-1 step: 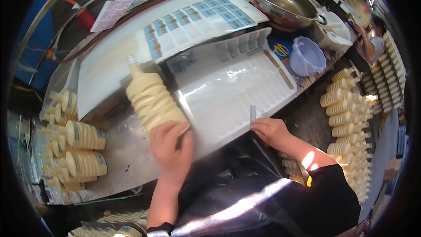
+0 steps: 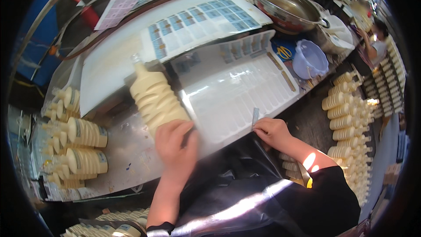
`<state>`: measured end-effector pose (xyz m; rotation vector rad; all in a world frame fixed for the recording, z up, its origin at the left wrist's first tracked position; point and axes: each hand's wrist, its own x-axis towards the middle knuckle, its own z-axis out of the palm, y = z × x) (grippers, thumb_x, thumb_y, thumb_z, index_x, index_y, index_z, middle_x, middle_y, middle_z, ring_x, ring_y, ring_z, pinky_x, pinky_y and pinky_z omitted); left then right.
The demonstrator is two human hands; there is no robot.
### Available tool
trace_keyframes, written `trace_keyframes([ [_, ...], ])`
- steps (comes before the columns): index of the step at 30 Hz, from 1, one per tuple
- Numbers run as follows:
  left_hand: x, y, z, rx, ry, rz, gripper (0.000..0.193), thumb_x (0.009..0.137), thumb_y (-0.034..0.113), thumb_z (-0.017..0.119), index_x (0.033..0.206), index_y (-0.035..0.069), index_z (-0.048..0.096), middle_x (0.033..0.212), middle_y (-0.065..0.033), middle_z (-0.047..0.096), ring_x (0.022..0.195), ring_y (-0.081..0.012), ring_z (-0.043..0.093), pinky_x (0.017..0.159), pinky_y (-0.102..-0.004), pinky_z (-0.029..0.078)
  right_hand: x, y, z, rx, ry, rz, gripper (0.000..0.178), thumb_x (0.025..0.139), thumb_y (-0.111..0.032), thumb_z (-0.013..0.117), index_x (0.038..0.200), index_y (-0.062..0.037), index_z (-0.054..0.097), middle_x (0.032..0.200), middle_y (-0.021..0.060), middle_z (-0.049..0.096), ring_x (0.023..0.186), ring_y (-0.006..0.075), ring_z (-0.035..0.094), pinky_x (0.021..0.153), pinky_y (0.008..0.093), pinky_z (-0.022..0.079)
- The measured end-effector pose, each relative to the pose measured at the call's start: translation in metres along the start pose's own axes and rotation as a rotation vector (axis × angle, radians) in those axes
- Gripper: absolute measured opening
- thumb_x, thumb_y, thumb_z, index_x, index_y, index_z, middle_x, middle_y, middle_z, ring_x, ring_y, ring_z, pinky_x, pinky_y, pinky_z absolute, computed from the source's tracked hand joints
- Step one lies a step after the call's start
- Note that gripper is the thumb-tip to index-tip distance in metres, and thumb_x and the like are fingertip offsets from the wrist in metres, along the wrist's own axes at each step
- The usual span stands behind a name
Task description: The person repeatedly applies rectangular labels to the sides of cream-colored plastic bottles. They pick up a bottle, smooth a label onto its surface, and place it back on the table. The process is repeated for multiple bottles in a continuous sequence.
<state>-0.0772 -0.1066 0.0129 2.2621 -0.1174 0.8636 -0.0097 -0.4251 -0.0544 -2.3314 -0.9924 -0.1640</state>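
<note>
A cream ribbed bottle (image 2: 154, 92) with a clear neck lies tilted, its neck pointing away from me. Around its base my left hand (image 2: 175, 142) is closed, blurred by motion, with the thumb apart from the fingers. My right hand (image 2: 274, 132) pinches a narrow bluish label (image 2: 255, 116) at its lower end, over the near edge of a white ridged tray (image 2: 228, 101). Several bluish labels (image 2: 247, 48) stick to the tray's far wall. Beyond it, a white board (image 2: 118, 57) carries a sheet of blue labels (image 2: 206, 15) in rows.
Cream bottles (image 2: 87, 134) stand grouped at the left, and more bottles (image 2: 342, 116) fill the floor area at the right. A lilac bucket (image 2: 309, 59) and a large metal pan (image 2: 287, 6) sit behind the tray. Another person (image 2: 372, 48) is at the far right.
The whole view has shifted slightly. The label in my right hand leans a little more. My left hand stays on the bottle's base.
</note>
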Motion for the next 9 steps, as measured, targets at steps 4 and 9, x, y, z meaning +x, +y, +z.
trace_keyframes([
  [4, 0.005, 0.016, 0.014, -0.007, -0.091, 0.008, 0.034, 0.069, 0.009, 0.083, 0.102, 0.007, 0.073, 0.100, -0.0112, 0.067, 0.092, -0.0324, 0.062, 0.084, -0.0414, 0.049, 0.045, -0.044, -0.004, 0.767, -0.074, 0.799, 0.017, 0.094, -0.011, 0.071, 0.100, 0.0037, 0.076, 0.086, 0.0054, 0.075, 0.071, 0.0076, 0.064, 0.060, 0.0228, 0.049],
  [9, 0.014, 0.030, 0.010, 0.193, -0.107, -0.013, 0.042, 0.070, 0.020, 0.086, 0.109, 0.011, 0.072, 0.106, -0.0110, 0.066, 0.097, -0.0324, 0.061, 0.090, -0.0452, 0.047, 0.102, -0.115, -0.005, 0.926, -0.012, 0.466, 0.026, 0.101, -0.015, 0.065, 0.120, 0.0000, 0.074, 0.114, 0.0087, 0.074, 0.069, 0.0040, 0.062, 0.061, 0.0185, 0.048],
])
